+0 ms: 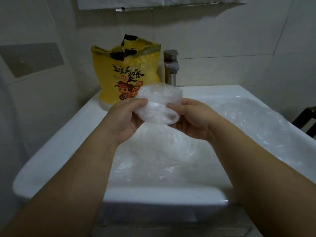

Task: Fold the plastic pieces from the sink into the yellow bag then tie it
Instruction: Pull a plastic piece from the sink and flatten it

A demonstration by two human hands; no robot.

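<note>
Above the sink point(56, 151), left hand point(126, 117) and right hand point(191, 117) are pinching a folded plastic piece point(159, 103), fingers clamped on its ends; the open yellow bag point(126, 74) is standing just beyond, far-left, nearer the left hand.

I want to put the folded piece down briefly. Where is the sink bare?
Bare: the sink's left rim, in front of the yellow bag, and its back rim, right of the faucet. Crowded: inside the sink, covered with plastic pieces.

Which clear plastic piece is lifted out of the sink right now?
The bunched piece held between left hand and right hand; the other pieces lie down in the sink.
</note>
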